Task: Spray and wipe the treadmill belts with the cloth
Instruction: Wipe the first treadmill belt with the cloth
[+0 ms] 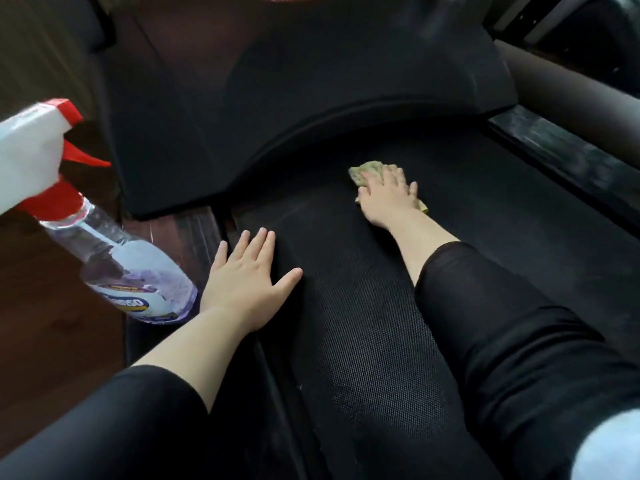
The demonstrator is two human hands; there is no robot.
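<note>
The black textured treadmill belt (363, 341) runs from the bottom of the view up to the curved motor cover. My right hand (389, 199) lies flat with straight fingers on a yellow-green cloth (369, 171), pressing it against the belt near the front end. My left hand (247, 282) rests palm down with spread fingers on the belt's left edge. A clear spray bottle (104, 237) with a white and red trigger head stands on the floor just left of my left hand, apart from it.
The black motor cover (277, 109) rises ahead of the belt. A black side rail (568, 157) and a grey frame tube (561, 88) border the right side. Dark wooden floor (45, 323) lies to the left.
</note>
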